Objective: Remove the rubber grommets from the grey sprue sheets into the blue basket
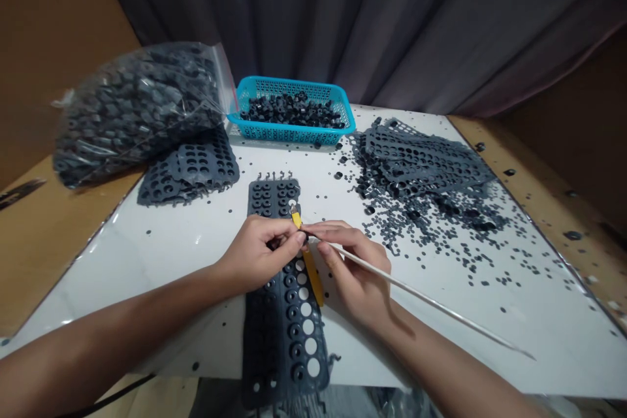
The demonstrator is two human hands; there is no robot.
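Observation:
My left hand [267, 251] is closed in a pinch, with a small black rubber piece [304, 239] at its thumb and fingertip. Between the fingers of my right hand [360, 268] lies a long thin metal rod [431, 304]; its near tip meets the black piece, and its far end tapers to a point at the lower right. Beneath both hands is a perforated black rubber sheet [309, 310] with rows of ring-shaped pieces and a column of punched-out holes along its right side. A yellow-handled tool [313, 277] rests on the sheet's right edge, partly hidden by my fingers.
Behind the sheet stands a turquoise basket [294, 134] of small black pieces. A bulging clear bag [137, 104] of similar parts sits at left, over punched sheets [196, 166]. More sheets [426, 157] are piled at right, amid scattered black scraps [441, 241] on the white table [196, 235].

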